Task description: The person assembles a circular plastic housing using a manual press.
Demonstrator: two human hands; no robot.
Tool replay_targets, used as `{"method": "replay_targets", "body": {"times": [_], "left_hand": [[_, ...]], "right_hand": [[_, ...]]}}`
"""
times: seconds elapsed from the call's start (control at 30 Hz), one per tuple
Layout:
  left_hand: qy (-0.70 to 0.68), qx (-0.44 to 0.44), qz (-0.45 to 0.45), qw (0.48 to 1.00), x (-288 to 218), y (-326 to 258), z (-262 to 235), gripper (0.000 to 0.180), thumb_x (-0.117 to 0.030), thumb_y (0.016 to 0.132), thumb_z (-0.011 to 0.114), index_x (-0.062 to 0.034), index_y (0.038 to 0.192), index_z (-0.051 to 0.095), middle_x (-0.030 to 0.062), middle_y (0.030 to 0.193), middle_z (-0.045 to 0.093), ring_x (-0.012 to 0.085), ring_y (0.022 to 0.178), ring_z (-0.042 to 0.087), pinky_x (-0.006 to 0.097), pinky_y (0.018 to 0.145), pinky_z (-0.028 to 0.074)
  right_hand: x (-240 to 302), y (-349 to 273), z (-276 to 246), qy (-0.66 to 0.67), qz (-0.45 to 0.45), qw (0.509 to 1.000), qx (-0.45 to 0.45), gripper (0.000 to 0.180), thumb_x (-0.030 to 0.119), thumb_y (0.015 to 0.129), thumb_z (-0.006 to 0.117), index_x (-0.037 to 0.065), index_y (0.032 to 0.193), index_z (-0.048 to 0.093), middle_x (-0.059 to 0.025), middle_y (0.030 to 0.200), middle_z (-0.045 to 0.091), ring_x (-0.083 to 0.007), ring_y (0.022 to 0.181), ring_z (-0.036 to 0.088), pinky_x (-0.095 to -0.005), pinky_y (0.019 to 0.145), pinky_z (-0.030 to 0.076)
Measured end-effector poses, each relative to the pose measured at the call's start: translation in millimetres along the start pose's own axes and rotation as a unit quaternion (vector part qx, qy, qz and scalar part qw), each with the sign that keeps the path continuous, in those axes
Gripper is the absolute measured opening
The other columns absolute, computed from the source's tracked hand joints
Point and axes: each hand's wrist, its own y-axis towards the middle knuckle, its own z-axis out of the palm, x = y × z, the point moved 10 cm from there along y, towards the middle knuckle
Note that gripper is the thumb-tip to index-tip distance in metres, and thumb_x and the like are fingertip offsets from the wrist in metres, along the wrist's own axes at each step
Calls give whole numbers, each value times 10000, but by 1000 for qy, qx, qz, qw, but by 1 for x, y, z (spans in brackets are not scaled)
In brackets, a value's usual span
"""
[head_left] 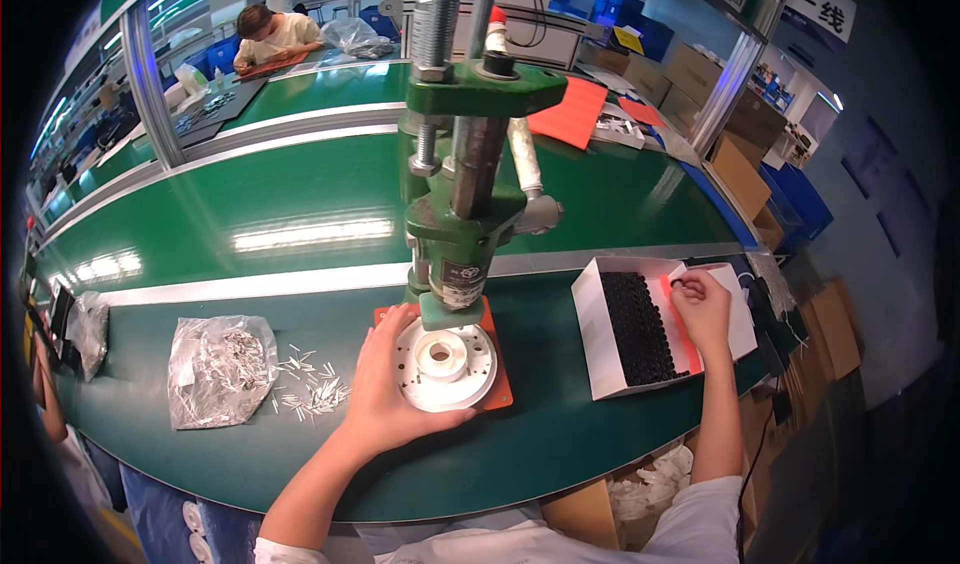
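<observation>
My left hand [385, 389] curls around the rim of a white round plastic disc [455, 392], thumb along its near edge and fingers on its left side. The disc has a raised ring with a central hole and rests on an orange base plate [500, 389] beneath the head of a green hand press [460, 264]. To the right, my right hand [705, 309] is closed in a pinch over a white box [590, 329] with rows of black parts [645, 334] and a red-orange strip. A small dark piece shows at its fingertips; its shape is mostly hidden.
Left of the press, a clear plastic bag [222, 372] of thin metal pins lies beside a loose heap of pins [315, 392]. A green conveyor belt [310, 204] runs behind the bench. Across it a person [275, 39] works. Cardboard boxes [690, 74] stand at the right.
</observation>
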Motion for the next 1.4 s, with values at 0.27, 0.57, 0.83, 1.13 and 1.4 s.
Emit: {"method": "replay_targets", "body": {"times": [0.27, 0.57, 0.83, 1.13, 1.4], "left_hand": [[-70, -20, 0, 997, 9, -20, 0, 1352, -402, 561, 1020, 40, 1594, 268, 255, 1485, 485, 396, 1421, 493, 494, 1196, 398], [-61, -54, 119, 990, -15, -36, -12, 1357, -350, 575, 1038, -1, 1614, 238, 245, 1507, 443, 399, 1399, 499, 489, 1158, 427], [-11, -78, 169, 983, -24, -43, -15, 1376, -363, 565, 1049, -11, 1618, 235, 235, 1522, 449, 409, 1414, 474, 491, 1162, 411], [-82, -88, 205, 971, -21, -47, -15, 1382, -410, 549, 1061, -1, 1606, 270, 235, 1544, 476, 388, 1397, 522, 469, 1142, 446], [-151, -79, 172, 970, -14, -40, -23, 1292, -360, 522, 1065, 13, 1560, 392, 209, 1512, 520, 354, 1378, 553, 457, 1123, 470]], "right_hand": [[200, -112, 90, 116, -290, 936, 164, 263, -54, 798, 779, -2, 1056, 763, -89, 939, 752, -143, 789, 730, -265, 721, 605], [232, -158, 151, 111, -370, 901, 198, 230, 72, 839, 853, 25, 1029, 732, -87, 911, 722, -263, 762, 708, -353, 693, 591], [231, -162, 162, 80, -336, 914, 213, 224, 15, 850, 814, 6, 1063, 746, -90, 953, 679, -266, 842, 690, -362, 745, 587], [227, -160, 169, 107, -289, 915, 260, 242, -31, 847, 804, 4, 1082, 754, -96, 977, 697, -224, 815, 697, -330, 711, 577], [214, -161, 175, 124, -249, 909, 310, 286, -36, 850, 811, 4, 1130, 767, -98, 1003, 724, -180, 802, 712, -293, 674, 572]]}}
